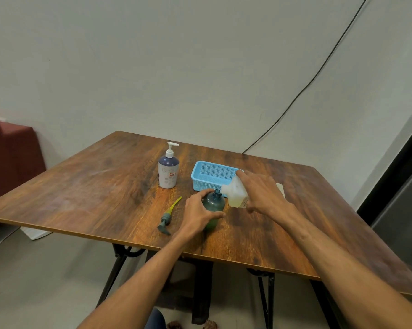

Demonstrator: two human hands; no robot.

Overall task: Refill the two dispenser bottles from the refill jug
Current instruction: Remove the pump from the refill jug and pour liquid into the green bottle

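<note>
Two bare hands are working at the near middle of the brown wood-grain table [81,186], as the head camera is looking down. The left hand [196,211] is wrapping fingers and thumb round the dark green translucent bottle [215,201], which is standing upright on the table with its neck uncapped. The right hand [264,193] is gripping the white translucent plastic refill jug [234,194] from above, fingers curled over its body, and is tilting it leftward so the spout is sitting right at the green bottle's open neck. Whether liquid is flowing, I cannot tell. Just left of the green bottle, a grey pump head with a yellow-green tube [168,218] is lying flat on the table. Farther back, the navy-and-white pump dispenser bottle [168,172] is standing upright with its white pump on. The light blue perforated plastic basket [212,174] is sitting to its right, just behind the jug.
</note>
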